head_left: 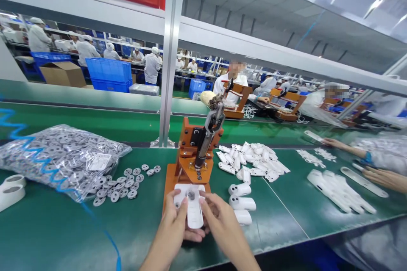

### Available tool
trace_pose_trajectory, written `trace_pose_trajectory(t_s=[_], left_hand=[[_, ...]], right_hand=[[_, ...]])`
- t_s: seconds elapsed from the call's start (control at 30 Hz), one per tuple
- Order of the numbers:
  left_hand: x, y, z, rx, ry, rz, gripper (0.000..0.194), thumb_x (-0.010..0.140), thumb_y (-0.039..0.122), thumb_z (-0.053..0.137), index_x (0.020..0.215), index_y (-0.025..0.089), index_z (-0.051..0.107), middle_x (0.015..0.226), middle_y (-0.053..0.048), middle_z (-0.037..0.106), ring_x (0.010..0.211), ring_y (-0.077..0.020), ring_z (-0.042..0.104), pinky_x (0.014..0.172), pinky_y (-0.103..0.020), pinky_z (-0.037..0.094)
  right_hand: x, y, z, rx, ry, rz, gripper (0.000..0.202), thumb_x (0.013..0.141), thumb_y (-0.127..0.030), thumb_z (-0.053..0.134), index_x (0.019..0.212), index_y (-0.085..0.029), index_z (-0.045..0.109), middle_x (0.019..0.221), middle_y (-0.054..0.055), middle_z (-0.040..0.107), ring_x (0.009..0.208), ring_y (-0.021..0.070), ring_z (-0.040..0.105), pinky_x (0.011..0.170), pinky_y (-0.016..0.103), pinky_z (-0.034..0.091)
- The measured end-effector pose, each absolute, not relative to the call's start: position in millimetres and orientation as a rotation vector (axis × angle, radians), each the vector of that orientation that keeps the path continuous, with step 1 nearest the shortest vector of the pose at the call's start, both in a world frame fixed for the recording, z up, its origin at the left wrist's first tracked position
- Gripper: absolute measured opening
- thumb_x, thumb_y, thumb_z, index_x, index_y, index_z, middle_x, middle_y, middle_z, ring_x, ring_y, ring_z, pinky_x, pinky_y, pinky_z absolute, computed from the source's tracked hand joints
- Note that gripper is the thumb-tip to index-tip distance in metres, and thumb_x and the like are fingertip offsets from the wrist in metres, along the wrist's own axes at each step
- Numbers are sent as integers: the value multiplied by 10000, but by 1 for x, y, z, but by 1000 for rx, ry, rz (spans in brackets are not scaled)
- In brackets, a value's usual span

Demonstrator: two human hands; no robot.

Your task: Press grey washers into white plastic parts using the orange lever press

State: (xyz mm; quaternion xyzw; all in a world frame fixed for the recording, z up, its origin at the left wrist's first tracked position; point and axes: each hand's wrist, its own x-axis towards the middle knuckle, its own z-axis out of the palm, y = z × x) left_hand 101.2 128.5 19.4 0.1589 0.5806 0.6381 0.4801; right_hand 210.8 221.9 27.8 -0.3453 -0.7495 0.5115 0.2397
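My left hand [173,219] and my right hand [220,217] hold a white plastic part [195,217] between them. Its top is wide, and a narrower rounded piece points down toward me. A grey round disc [191,195] sits near its middle. The fingers of both hands curl around the sides and underneath. Directly behind is an orange toggle press [196,171], its metal plunger above the part. Whether the part touches the press base is hard to tell. To the right lie white cylindrical housings [244,203]; to the left, loose grey discs [122,186].
A clear bag of grey discs [63,152] lies at left, with a coiled blue hose [41,161] before it. White plastic pieces [251,159] are heaped right of the press. A co-worker's hands [381,178] are beside long white covers [340,190]. A metal post [170,59] rises behind.
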Motion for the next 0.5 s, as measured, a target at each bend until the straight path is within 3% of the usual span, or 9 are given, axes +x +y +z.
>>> trace_pose_trajectory(t_s=[0.1, 0.17, 0.23, 0.33, 0.4, 0.5], left_hand=[[99, 132, 21, 688, 1647, 1401, 674, 963, 656, 342, 1437, 178, 315, 634, -15, 658, 472, -229, 674, 469, -317, 556], [92, 128, 26, 902, 1845, 1321, 624, 986, 609, 281, 1409, 175, 428, 681, -39, 659, 554, -236, 687, 550, -345, 572], [85, 123, 32, 1089, 2019, 1288, 557, 981, 567, 345, 1354, 204, 544, 923, -106, 688, 819, -268, 715, 772, -415, 588], [75, 114, 37, 1263, 2073, 1224, 485, 890, 515, 586, 1313, 278, 609, 1327, -129, 572, 1243, -323, 566, 1043, -487, 489], [72, 113, 35, 1299, 2024, 1191, 550, 813, 485, 708, 1322, 308, 598, 1423, -101, 524, 1360, -331, 466, 1101, -482, 454], [67, 116, 22, 1361, 1966, 1209, 610, 832, 501, 698, 1384, 288, 551, 1420, -107, 560, 1389, -323, 443, 1125, -471, 443]], right_hand=[[201, 226, 32, -985, -1990, 1466, 471, 926, -519, 529, 1173, -153, 693, 792, 52, 693, 509, 181, 650, 471, 291, 551], [195, 228, 38, -1048, -1939, 1540, 445, 905, -486, 552, 1161, -152, 694, 772, 34, 679, 517, 194, 680, 489, 301, 581], [193, 228, 45, -1083, -1926, 1572, 401, 885, -444, 563, 1119, -150, 704, 775, 27, 670, 520, 197, 689, 481, 297, 586], [195, 229, 50, -1070, -2026, 1534, 307, 877, -366, 542, 986, -145, 725, 717, 13, 645, 484, 182, 667, 431, 258, 535], [196, 232, 51, -1056, -2105, 1442, 265, 867, -319, 536, 898, -143, 732, 657, 6, 625, 501, 177, 666, 438, 232, 504], [193, 234, 52, -1075, -2107, 1418, 269, 864, -293, 527, 926, -141, 740, 653, 17, 654, 490, 175, 650, 438, 232, 479]])
